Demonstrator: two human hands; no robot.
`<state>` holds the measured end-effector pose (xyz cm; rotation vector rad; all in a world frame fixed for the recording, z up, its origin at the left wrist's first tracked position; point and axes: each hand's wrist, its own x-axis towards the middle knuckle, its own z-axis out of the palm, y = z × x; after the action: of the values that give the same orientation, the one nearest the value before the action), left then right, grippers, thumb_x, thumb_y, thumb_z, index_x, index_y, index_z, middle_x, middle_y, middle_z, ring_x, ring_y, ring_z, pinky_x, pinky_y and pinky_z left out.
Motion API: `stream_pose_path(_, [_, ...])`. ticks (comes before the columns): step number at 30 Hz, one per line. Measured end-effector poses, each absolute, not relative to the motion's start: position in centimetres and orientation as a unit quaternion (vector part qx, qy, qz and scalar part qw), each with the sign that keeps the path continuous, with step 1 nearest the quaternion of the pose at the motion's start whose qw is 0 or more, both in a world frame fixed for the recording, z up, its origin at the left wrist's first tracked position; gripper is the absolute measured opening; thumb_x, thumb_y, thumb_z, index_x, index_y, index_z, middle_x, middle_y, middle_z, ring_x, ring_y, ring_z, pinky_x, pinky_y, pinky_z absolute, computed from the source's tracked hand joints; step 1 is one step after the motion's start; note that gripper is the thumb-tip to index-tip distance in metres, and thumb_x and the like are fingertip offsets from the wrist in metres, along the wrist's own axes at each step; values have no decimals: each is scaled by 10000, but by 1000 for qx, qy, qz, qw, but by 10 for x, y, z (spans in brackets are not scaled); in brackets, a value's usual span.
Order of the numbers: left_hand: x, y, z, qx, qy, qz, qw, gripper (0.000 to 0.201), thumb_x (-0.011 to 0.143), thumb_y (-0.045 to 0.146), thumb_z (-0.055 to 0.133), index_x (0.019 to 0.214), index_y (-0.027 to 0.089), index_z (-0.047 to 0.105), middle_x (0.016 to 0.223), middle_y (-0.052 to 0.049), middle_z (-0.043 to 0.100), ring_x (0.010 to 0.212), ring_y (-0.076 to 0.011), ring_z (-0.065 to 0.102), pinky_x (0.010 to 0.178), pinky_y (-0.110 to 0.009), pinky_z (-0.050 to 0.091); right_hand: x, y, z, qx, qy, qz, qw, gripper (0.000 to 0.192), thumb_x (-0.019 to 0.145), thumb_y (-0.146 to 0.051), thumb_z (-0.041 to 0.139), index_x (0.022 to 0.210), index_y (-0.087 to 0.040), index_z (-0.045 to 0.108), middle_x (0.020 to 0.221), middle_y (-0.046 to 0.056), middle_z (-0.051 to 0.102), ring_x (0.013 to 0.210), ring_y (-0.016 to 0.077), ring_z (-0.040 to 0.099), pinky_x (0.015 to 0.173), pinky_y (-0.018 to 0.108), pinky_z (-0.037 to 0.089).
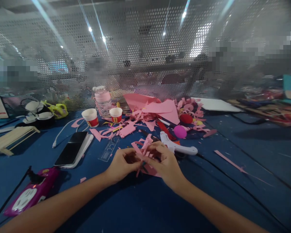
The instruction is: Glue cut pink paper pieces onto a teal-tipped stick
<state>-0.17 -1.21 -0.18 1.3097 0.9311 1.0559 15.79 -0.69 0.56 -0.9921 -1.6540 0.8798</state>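
Both hands' grip: left hand [121, 165], right hand [163, 163] pinch pink paper piece [145, 152].

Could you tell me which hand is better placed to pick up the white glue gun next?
Probably the right hand: the white glue gun lies just beyond its knuckles, while the left hand is farther away. Both hands are pinching the pink paper piece.
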Motion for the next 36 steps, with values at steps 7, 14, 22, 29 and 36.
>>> stream_pose_path(7, [-5, -3, -3, 481, 398, 545, 560, 169, 600, 209, 728, 727, 142, 639, 657, -7, 674, 581, -128, 628, 575, -225, 503, 152, -12, -9, -453, -591, 439, 504, 519, 555, -338, 755, 964, -185, 475, 905, 56, 559, 784, 168, 568, 696, 324, 502])
stream_pose_path(14, [-5, -4, -7, 450, 377, 546, 598, 177, 595, 214, 740, 727, 138, 648, 671, -12, 674, 608, -139, 635, 592, -243, 513, 142, -20, -8, -404, -630, 534, 393, 140, 734, -265, 595, 848, -186, 616, 775, 27, 673, 712, 190, 630, 647, 329, 513])
stream_pose_path(22, [-6, 1, -2, 338, 335, 615, 629, 286, 502, 336, 783, 623, 136, 617, 597, -4, 667, 620, -179, 660, 580, -283, 538, 143, -20, -4, -466, -661, 458, 368, 66, 710, -191, 586, 651, -170, 566, 591, -3, 591, 562, 137, 568, 523, 240, 451])
stream_pose_path(29, [-8, 8, -4, 265, 332, 653, 627, 191, 585, 301, 744, 694, 171, 656, 702, 8, 686, 630, -133, 635, 634, -285, 522, 142, -18, -6, -434, -601, 550, 384, 247, 694, -374, 632, 630, -174, 501, 548, -33, 507, 508, 102, 512, 505, 223, 427])
stream_pose_path(36, [-6, 9, -2, 227, 350, 653, 632, 260, 469, 179, 801, 691, 161, 667, 737, -8, 699, 676, -123, 629, 633, -238, 500, 143, -15, -7, -415, -549, 607, 397, 336, 641, -470, 651, 655, -181, 479, 578, -24, 524, 534, 114, 540, 541, 256, 467])
